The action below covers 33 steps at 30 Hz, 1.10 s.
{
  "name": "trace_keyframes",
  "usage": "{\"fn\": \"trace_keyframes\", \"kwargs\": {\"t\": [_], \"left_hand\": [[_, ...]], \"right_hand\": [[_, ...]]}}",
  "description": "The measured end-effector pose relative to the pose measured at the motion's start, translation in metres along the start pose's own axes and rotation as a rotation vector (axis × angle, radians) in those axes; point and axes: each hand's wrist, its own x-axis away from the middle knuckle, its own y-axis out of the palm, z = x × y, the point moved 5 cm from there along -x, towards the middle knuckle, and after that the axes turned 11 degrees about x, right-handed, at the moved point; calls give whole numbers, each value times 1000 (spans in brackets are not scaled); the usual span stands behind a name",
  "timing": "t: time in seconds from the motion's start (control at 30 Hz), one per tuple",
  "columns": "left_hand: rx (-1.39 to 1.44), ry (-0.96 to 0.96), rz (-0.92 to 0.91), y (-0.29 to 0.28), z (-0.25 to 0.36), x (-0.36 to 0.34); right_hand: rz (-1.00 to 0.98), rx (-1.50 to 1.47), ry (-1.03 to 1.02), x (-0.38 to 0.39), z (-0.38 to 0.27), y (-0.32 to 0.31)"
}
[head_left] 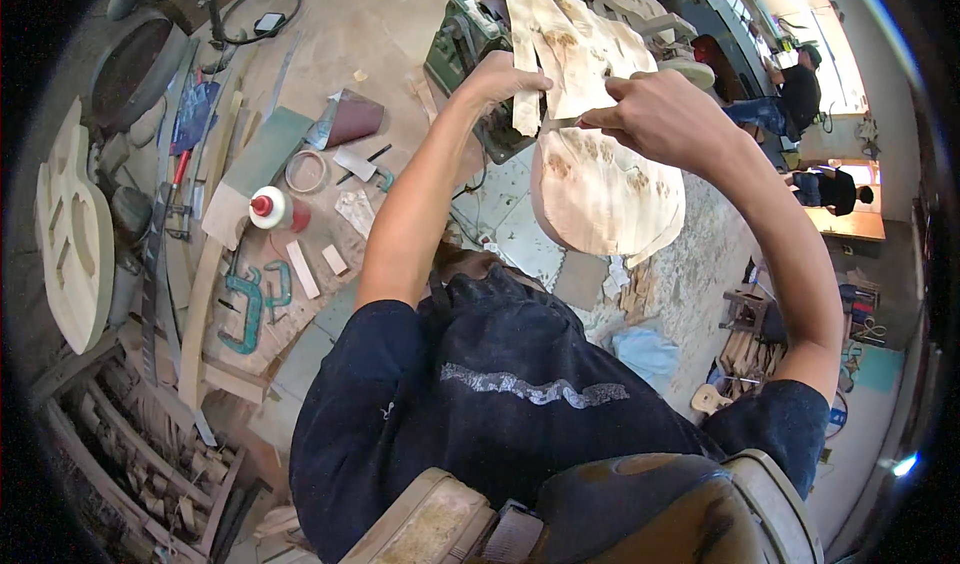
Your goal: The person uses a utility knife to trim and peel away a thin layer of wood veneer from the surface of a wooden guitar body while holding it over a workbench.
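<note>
Ahead of me is a guitar-body-shaped piece (610,199) with a rounded lower end, faced in pale wood veneer (585,49) with brown burl spots. The veneer has ragged edges, and a split runs across its middle. My left hand (497,79) grips a narrow veneer strip at the left edge, thumb on top and fingers behind. My right hand (665,116) is closed at the split, its fingertips on the veneer; how much of it they pinch is partly hidden. A green metal machine or vise (465,49) stands just behind my left hand.
On the bench (350,24) at left lie a white glue bottle (270,207) with a red cap, a tape roll (306,171), teal C-clamps (243,309) and small wood blocks (302,270). A routed guitar body (75,234) stands far left. Two people (800,94) are at the right.
</note>
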Motion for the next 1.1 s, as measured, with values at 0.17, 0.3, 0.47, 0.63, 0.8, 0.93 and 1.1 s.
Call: {"fn": "trace_keyframes", "kwargs": {"t": [0.17, 0.3, 0.47, 0.63, 0.8, 0.93, 1.1], "left_hand": [[-81, 32, 32, 2, 6, 1], [-156, 65, 59, 1, 12, 2], [-110, 12, 89, 2, 11, 5], [-160, 39, 67, 8, 17, 10], [-121, 10, 89, 6, 12, 14], [-9, 0, -10, 12, 12, 18], [-16, -45, 10, 11, 7, 18]], "right_hand": [[-128, 76, -27, -24, 3, 4], [-166, 90, -49, -39, 6, 12], [-150, 127, -82, -37, 2, 1], [-133, 239, -114, -43, -8, 17], [-191, -7, 9, -32, 22, -18], [-160, -15, -39, -28, 27, -15], [-88, -59, -52, -26, 22, -22]]}}
